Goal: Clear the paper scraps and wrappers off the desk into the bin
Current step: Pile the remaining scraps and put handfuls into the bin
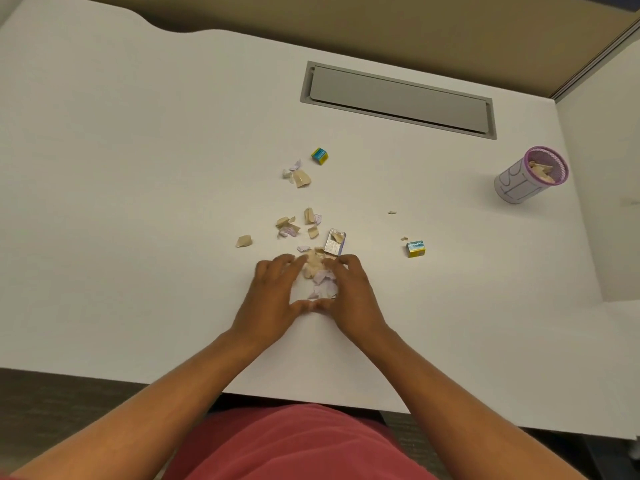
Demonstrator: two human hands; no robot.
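Observation:
Torn beige and lilac paper scraps lie on the white desk [138, 168]. My left hand [273, 292] and my right hand [353, 292] are cupped flat around a small pile of scraps [318, 271], thumbs almost touching, fingers spread. More scraps [294, 226] sit just beyond the hands, and another cluster of scraps [299, 176] lies farther back. An opened small box wrapper [335, 241] rests by my right fingertips. Two blue-yellow little boxes lie apart, one far box [319, 155] and one right box [415, 248]. The bin [519, 181], a small pink-rimmed mesh cup, stands at the right with scraps inside.
A grey cable flap [398, 98] is set into the desk at the back. Tiny crumbs of paper [391, 212] lie between the pile and the bin. A white side panel [602, 202] rises right of the bin. The desk's front edge runs just above my red shirt.

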